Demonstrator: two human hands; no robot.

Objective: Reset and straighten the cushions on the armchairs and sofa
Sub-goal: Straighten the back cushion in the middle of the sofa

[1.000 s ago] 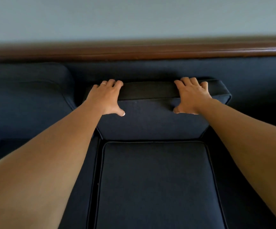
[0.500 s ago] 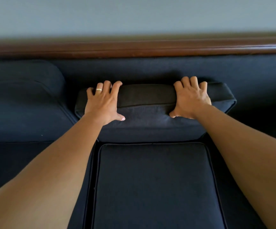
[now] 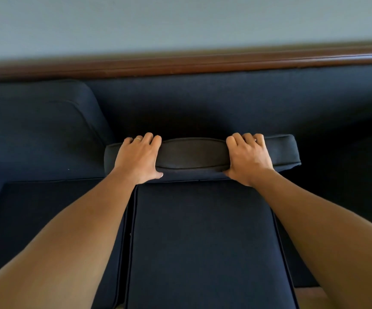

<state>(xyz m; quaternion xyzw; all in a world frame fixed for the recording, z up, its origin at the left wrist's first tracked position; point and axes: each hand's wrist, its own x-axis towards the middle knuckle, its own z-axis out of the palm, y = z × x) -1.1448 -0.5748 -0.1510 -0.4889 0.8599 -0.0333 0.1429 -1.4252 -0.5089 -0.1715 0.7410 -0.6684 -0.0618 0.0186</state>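
Both arms extend forward, forearms converging on the back cushion [image 3: 194, 156]. The left hand [image 3: 137, 159] lies palm-down over the cushion's top edge near its left end; the fingers curl over the far side and the thumb presses the near face. A ring [image 3: 138, 138] sits on one finger. The right hand [image 3: 246, 160] takes the same pose near the right end. Each grip is clamped on the cushion, fingers behind, thumb in front.

The back cushion spans from outside the left grip to outside the right grip. Directly below both grips lies the seat cushion [image 3: 203, 241], its rear edge touching the back cushion's lower edge. Behind the grips is the sofa back [image 3: 225, 103], topped by a wooden rail [image 3: 180, 65]. Left of the left grip stands a neighbouring back cushion [image 3: 35, 130].

Compared with half a second ago, the back cushion's front face shows much less and its top edge faces the camera more. Both hands sit lower in view, with fingers curled further over the far side.
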